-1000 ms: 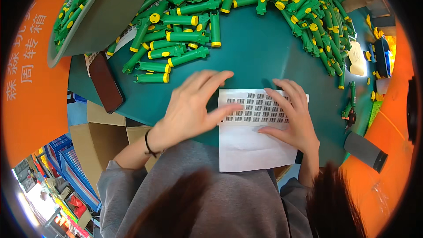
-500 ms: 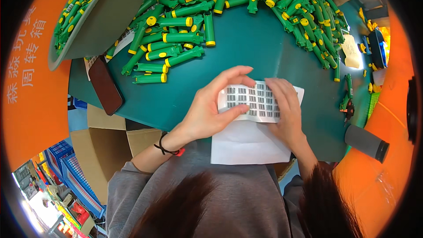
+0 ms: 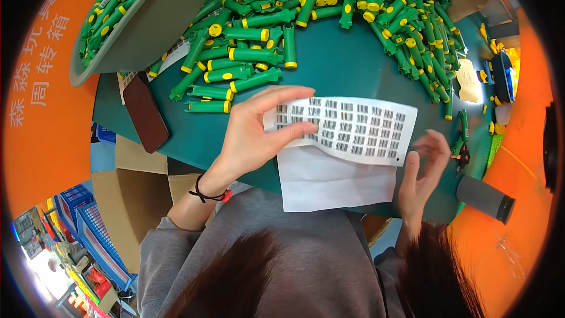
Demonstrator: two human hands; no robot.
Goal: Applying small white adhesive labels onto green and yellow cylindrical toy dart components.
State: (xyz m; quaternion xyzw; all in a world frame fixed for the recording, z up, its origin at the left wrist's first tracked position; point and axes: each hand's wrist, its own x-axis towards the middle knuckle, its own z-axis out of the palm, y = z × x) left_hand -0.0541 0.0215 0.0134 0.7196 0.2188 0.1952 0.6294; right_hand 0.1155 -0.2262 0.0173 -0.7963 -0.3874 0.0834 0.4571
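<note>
My left hand (image 3: 253, 132) pinches the left end of a white sheet of barcode stickers (image 3: 359, 131), thumb in front and fingers behind. The sheet bows a little and its right end is free. Below it, a blank white paper (image 3: 335, 182) hangs over the table's near edge. My right hand (image 3: 425, 171) is off to the right of the sheet, fingers curled loosely and apart, holding nothing. Beyond both hands lie many green plastic tubes (image 3: 256, 55) with yellow caps.
A tilted grey tub (image 3: 150, 23) of green tubes stands at far left, beside a dark red phone (image 3: 144, 115). At right are a grey cylinder (image 3: 485, 199) and a green tool (image 3: 464, 135). An open cardboard box (image 3: 138, 200) sits below the table's left edge.
My right hand has let go of the sticker sheet and moved right. My left hand has shifted left with the sheet, which now spreads out wider.
</note>
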